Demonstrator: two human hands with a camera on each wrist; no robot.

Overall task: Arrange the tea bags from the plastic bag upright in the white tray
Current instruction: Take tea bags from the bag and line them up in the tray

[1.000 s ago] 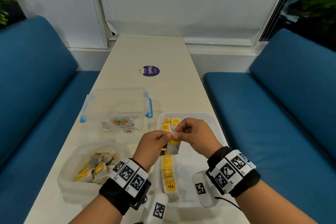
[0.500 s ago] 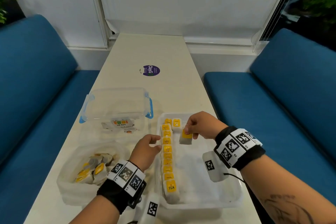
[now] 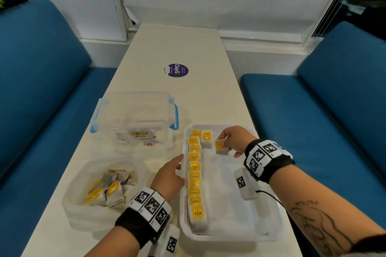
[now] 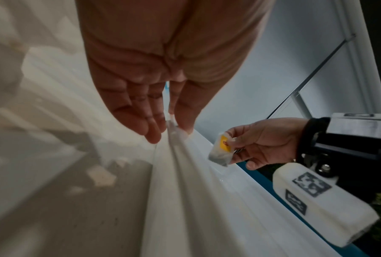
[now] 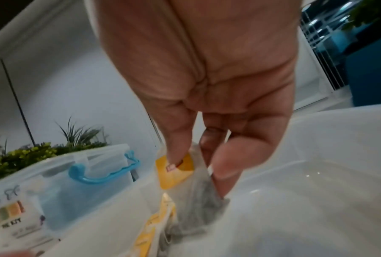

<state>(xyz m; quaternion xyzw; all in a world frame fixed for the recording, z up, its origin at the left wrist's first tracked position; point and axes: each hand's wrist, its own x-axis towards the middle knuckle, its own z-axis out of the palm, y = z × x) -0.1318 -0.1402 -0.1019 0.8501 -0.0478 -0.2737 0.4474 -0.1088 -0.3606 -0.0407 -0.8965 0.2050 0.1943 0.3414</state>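
Observation:
The white tray (image 3: 229,213) lies in front of me, with a row of upright yellow-tagged tea bags (image 3: 194,173) along its left wall and two more at its far end. My right hand (image 3: 224,142) pinches one tea bag (image 3: 221,145) by its top, low over the tray's far end, just right of those two. The right wrist view shows thumb and fingers on that tea bag (image 5: 176,173), its bottom near the tray floor. My left hand (image 3: 179,162) pinches the tray's left rim (image 4: 185,165) between thumb and fingers. The plastic bag (image 3: 104,190) of loose tea bags sits at left.
A clear lidded box (image 3: 133,119) with blue clasps stands behind the plastic bag, close to the tray's far left corner. A purple sticker (image 3: 178,70) lies further up the narrow table. Blue benches (image 3: 334,131) flank both sides.
The left hand let go of the tea bag and dropped to the tray's left rim. The right hand carried the bag away from me to the tray's far end and lowered it.

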